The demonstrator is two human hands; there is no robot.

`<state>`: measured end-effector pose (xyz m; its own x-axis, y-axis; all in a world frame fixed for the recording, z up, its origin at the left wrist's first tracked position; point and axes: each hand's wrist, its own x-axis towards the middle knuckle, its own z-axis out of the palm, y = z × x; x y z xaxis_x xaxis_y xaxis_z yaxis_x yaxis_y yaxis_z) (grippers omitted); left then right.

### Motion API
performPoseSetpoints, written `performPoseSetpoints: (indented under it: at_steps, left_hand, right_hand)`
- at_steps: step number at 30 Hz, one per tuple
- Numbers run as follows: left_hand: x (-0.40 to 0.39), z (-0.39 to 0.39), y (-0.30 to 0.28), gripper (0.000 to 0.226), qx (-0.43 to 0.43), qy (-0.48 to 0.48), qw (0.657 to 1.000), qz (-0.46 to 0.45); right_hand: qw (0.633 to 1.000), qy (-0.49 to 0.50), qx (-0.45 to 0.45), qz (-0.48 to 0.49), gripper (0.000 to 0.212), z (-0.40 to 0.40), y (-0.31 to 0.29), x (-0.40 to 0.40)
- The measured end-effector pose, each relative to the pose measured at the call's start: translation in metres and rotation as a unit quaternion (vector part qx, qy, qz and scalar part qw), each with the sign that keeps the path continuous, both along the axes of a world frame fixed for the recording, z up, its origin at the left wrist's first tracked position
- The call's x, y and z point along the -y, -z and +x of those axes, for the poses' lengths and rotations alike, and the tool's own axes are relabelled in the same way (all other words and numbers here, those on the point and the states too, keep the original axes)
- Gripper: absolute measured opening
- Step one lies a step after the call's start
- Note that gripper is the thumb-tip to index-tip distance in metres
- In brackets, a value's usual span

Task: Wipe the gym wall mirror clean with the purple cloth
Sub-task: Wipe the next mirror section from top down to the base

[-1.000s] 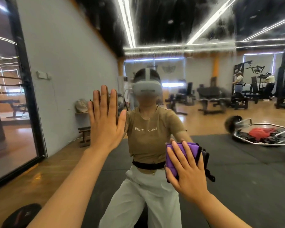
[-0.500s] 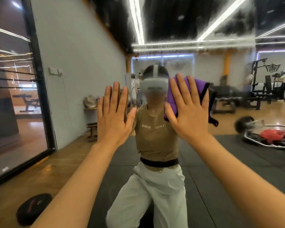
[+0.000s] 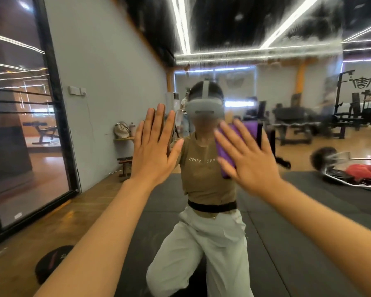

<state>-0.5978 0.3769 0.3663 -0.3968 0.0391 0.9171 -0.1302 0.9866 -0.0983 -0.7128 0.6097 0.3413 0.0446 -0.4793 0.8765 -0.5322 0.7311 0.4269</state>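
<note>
The wall mirror [image 3: 234, 24] fills the view, with smeared streaks across its upper part. It reflects a person in a tan top and white trousers wearing a headset. My left hand [image 3: 153, 151] lies flat on the glass with straight fingers and holds nothing. To its right, my right hand [image 3: 248, 161] presses the folded purple cloth [image 3: 224, 155] against the mirror with straight, spread fingers at about head height. That hand is motion-blurred and covers most of the cloth.
A black-framed glass panel [image 3: 58, 125] stands at the left. A dark weight plate [image 3: 51, 262] lies on the wooden floor at lower left. The reflection shows black mats, a bar frame with a red cloth [image 3: 360, 170] at right, and gym machines behind.
My right hand swept the purple cloth up the glass from waist height to head height, then slightly back down. My left hand stayed flat on the mirror.
</note>
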Motion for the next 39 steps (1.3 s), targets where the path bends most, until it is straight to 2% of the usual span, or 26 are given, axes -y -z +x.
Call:
performPoseSetpoints:
  at_steps: [3,6,9,11,15,17,21,27,30,35,39]
  left_hand:
    - [-0.001,0.002,-0.002,0.07,0.002,0.002,1.0,0.0]
    - [0.001,0.001,-0.001,0.07,-0.002,-0.001,1.0,-0.003]
    - [-0.002,-0.001,0.0,0.07,-0.001,0.009,1.0,0.005]
    - [-0.002,-0.002,0.001,0.07,-0.001,0.013,1.0,0.007]
    - [-0.001,0.0,0.0,0.07,-0.002,0.024,1.0,0.004]
    - [-0.002,0.001,0.0,0.069,-0.002,0.023,1.0,0.009]
    - [-0.001,0.005,-0.001,0.068,0.004,0.027,1.0,0.003]
    - [0.002,0.007,-0.001,0.068,0.006,0.023,1.0,-0.009]
    - [0.006,0.006,-0.001,0.068,-0.001,0.021,1.0,-0.021]
    - [0.006,0.002,0.001,0.067,-0.014,0.033,0.999,-0.012]
    - [0.007,0.003,0.001,0.067,-0.007,0.04,0.999,-0.017]
  right_hand:
    - [0.999,-0.002,0.014,-0.034,0.061,-0.004,-0.074,0.006]
    - [0.995,-0.003,0.031,-0.096,0.061,-0.006,-0.102,0.009]
    - [0.989,0.003,0.026,-0.147,0.06,0.0,-0.072,0.017]
    - [0.99,0.002,0.031,-0.138,0.061,0.003,-0.027,0.021]
    - [1.0,0.008,0.025,-0.007,0.063,0.01,0.08,0.02]
    - [0.999,0.02,0.015,0.045,0.063,0.009,0.108,0.014]
    - [0.995,0.016,-0.012,0.096,0.062,0.007,0.086,0.009]
    - [0.998,0.005,-0.011,-0.055,0.06,0.007,-0.051,0.039]
    - [0.997,0.0,-0.014,-0.078,0.06,0.005,-0.081,0.045]
    - [0.993,0.003,-0.011,-0.117,0.061,0.01,-0.048,0.051]
    - [0.999,-0.011,-0.006,-0.046,0.063,0.019,0.02,0.051]
